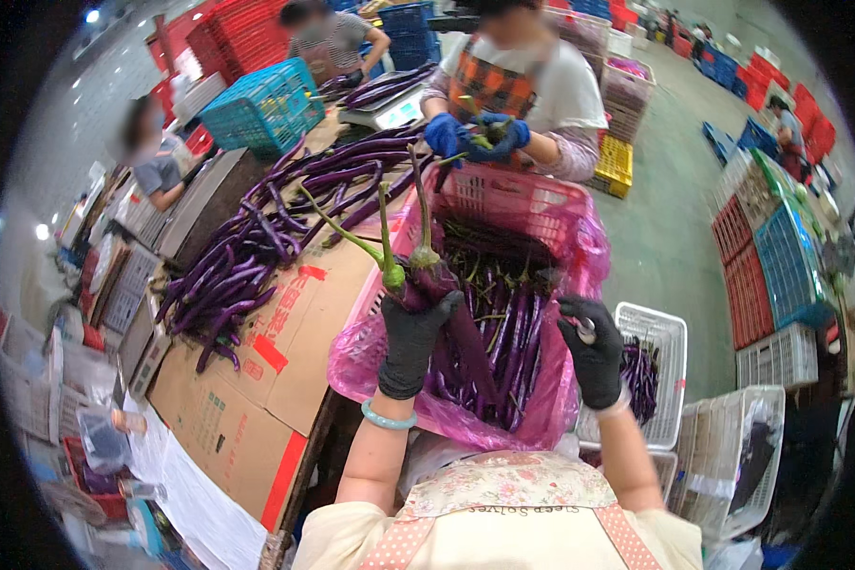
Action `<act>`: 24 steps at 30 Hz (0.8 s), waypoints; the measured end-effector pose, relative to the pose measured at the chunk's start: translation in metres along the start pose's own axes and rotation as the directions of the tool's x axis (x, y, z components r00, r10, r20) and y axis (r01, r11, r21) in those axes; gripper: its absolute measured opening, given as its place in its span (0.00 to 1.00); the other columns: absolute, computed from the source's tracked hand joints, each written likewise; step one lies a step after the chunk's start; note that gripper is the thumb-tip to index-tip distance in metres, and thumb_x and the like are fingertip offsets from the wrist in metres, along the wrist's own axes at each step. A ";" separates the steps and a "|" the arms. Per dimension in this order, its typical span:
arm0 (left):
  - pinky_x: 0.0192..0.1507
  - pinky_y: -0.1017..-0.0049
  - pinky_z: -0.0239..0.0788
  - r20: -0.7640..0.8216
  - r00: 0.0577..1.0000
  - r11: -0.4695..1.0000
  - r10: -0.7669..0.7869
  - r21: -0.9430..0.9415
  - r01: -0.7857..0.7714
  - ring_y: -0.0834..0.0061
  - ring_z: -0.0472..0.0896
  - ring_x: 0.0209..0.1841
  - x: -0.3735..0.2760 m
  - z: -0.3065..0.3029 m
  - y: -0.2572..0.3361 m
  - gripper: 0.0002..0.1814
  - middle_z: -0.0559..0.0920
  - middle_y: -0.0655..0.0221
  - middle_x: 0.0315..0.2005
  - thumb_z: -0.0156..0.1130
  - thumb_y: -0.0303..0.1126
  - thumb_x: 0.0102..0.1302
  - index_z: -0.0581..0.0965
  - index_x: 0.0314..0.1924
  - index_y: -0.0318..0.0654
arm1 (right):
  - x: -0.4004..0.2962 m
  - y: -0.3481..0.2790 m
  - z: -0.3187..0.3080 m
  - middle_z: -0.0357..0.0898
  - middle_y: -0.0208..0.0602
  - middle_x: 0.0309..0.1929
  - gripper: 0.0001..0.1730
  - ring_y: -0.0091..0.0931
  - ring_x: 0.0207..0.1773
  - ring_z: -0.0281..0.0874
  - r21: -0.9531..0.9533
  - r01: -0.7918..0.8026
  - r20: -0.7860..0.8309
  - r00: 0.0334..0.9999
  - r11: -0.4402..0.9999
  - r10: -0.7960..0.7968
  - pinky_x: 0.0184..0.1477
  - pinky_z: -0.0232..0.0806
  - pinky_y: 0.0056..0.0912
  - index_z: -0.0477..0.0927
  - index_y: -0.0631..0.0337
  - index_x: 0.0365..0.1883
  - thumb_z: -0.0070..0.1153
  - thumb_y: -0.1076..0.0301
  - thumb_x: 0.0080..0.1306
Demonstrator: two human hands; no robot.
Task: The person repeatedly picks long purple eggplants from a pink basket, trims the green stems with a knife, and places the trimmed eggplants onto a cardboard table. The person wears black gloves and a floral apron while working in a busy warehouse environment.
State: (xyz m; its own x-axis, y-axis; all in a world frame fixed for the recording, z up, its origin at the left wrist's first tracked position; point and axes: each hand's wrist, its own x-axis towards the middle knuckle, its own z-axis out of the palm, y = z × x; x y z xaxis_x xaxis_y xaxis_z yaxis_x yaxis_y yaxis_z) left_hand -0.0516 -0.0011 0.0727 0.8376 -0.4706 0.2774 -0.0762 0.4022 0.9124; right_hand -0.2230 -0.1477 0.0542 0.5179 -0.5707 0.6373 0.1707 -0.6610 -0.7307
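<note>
My left hand (407,349), in a black glove, grips long purple eggplants (463,353) near their stalk ends. Their green stalks (384,235) point up and away from me, and the bodies hang over a pink plastic crate (502,189). My right hand (597,360), also black-gloved, is closed around a small tool (584,329). Only a shiny round end of it shows; its kind cannot be told. Pink plastic film (381,349) lines the crate, and many eggplants (524,335) lie in it lengthwise, stalks towards the far side.
Cardboard (256,420) covers the table at left, with a heap of eggplants (235,285) on it. Across the crate, a co-worker's blue-gloved hands (481,139) hold eggplant stalks. Behind are a scale (392,107) and a teal crate (256,107). A white crate (673,349) stands at right.
</note>
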 end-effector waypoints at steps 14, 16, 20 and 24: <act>0.45 0.76 0.68 0.319 0.947 0.993 -0.035 0.119 -0.003 0.78 0.74 0.41 -0.018 0.022 -0.003 0.21 0.77 0.67 0.38 0.64 0.20 0.48 0.73 0.45 0.33 | 0.095 -0.063 0.014 0.64 0.29 0.22 0.08 0.26 0.25 0.67 -0.606 0.725 0.570 0.682 0.327 -0.457 0.25 0.59 0.29 0.72 0.53 0.30 0.49 0.65 0.50; 0.43 0.75 0.67 0.335 0.937 0.916 0.099 0.336 -0.217 0.76 0.73 0.40 -0.015 0.025 0.002 0.21 0.77 0.69 0.37 0.66 0.23 0.46 0.73 0.44 0.34 | 0.096 -0.064 0.015 0.64 0.30 0.21 0.07 0.27 0.25 0.66 -0.627 0.721 0.571 0.683 0.295 -0.456 0.25 0.59 0.30 0.71 0.53 0.29 0.49 0.65 0.50; 0.45 0.73 0.65 0.284 0.955 0.941 0.082 0.295 -0.169 0.75 0.73 0.40 -0.018 0.027 -0.003 0.23 0.76 0.69 0.37 0.66 0.23 0.46 0.72 0.45 0.34 | 0.097 -0.054 0.018 0.64 0.30 0.21 0.06 0.27 0.25 0.66 -0.650 0.701 0.531 0.696 0.295 -0.484 0.25 0.59 0.30 0.71 0.53 0.27 0.49 0.65 0.50; 0.49 0.73 0.64 0.296 0.951 0.994 -0.090 0.090 0.066 0.74 0.72 0.44 -0.024 0.029 -0.003 0.27 0.74 0.68 0.41 0.66 0.21 0.45 0.70 0.48 0.33 | 0.112 -0.037 0.012 0.65 0.30 0.20 0.06 0.28 0.24 0.67 -0.591 0.761 0.546 0.621 0.266 -0.563 0.23 0.59 0.31 0.70 0.54 0.23 0.49 0.63 0.50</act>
State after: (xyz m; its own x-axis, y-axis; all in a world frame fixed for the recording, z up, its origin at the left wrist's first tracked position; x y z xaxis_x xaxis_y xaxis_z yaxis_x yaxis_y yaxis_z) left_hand -0.0871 -0.0136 0.0715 0.6429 -0.7164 0.2711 -0.0693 0.2980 0.9520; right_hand -0.1617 -0.1812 0.1500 0.6831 0.2835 0.6730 -0.0562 -0.8984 0.4355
